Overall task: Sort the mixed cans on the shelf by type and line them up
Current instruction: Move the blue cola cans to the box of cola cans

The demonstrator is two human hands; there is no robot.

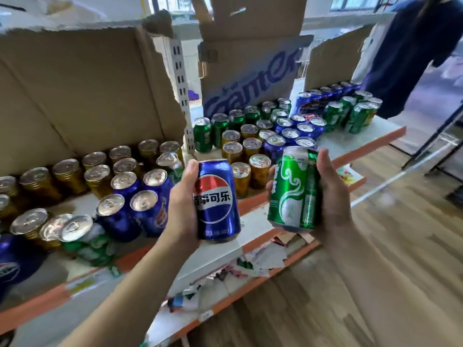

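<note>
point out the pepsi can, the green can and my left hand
pepsi can (216, 199): head view, its logo
green can (293, 189): head view, printed side
left hand (179, 209): head view, thumb base

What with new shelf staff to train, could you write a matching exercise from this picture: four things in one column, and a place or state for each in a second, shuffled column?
Things
1. blue Pepsi can
2. green can
3. gold cans
4. torn cardboard sheet

Places or states
A. gripped in the right hand, off the shelf
B. upright at the back of the shelf, behind the cans
C. gripped in the left hand, logo facing the camera
D. standing in rows on the shelf, at the left

Pairs: 1-C, 2-A, 3-D, 4-B
</note>
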